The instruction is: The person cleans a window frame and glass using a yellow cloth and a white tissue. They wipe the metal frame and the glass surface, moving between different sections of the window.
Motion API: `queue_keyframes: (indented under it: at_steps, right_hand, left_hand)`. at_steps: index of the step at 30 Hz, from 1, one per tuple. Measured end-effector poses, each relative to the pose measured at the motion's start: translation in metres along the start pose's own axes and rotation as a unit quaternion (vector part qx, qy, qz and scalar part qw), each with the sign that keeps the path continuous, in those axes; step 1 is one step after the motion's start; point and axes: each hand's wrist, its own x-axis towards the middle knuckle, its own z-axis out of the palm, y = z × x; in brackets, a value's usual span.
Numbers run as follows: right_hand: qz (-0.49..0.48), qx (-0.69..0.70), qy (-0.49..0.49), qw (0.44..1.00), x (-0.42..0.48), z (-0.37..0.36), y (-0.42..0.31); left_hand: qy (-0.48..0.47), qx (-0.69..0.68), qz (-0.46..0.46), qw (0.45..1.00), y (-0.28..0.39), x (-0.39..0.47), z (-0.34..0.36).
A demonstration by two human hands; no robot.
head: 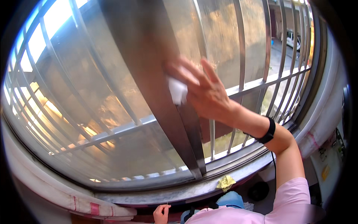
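My right hand (202,89), a black band on its wrist, is raised at the dark metal frame (167,112) of the sliding window. A white cloth or tissue (178,91) lies under its blurred fingers, against the frame's edge. My left hand (161,214) is low at the bottom of the view, below the sill, with thumb and fingers brought together; whether it holds something thin cannot be told. A crumpled yellow cloth (226,183) lies on the edge of the marble-like window sill (173,195), between the two hands.
Metal security bars (242,56) stand outside the glass, joined by a horizontal rail (251,86). White curtains with pink marks (92,208) hang at the left and right (313,140). A dark round object (258,191) is below the sill at right. A parked vehicle (293,40) shows outside.
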Motion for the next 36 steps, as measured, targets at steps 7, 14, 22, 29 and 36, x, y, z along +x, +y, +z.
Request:
queue_keyframes:
  at_steps: [7,14,22,29,36]
  right_hand:
    - [0.064,0.017,-0.030,0.997,-0.134,0.040,-0.074]
    - [0.185,0.143,0.037,0.972,-0.255,0.079,-0.154]
    - [0.380,0.371,-0.101,0.841,-0.360,0.059,-0.205]
    - [0.614,0.496,-0.039,0.613,-0.312,0.021,-0.163]
    - [0.432,0.585,0.131,0.673,-0.193,0.010,-0.057]
  left_hand:
    - [-0.055,0.049,-0.046,0.996,0.015,-0.016,0.004]
    - [-0.137,0.122,-0.107,0.977,0.018,-0.046,0.005]
    - [-0.188,0.180,-0.174,0.950,0.018,-0.056,-0.001]
    - [-0.211,0.176,-0.201,0.940,0.039,-0.055,0.018]
    - [-0.177,0.163,-0.221,0.945,0.041,-0.066,0.023]
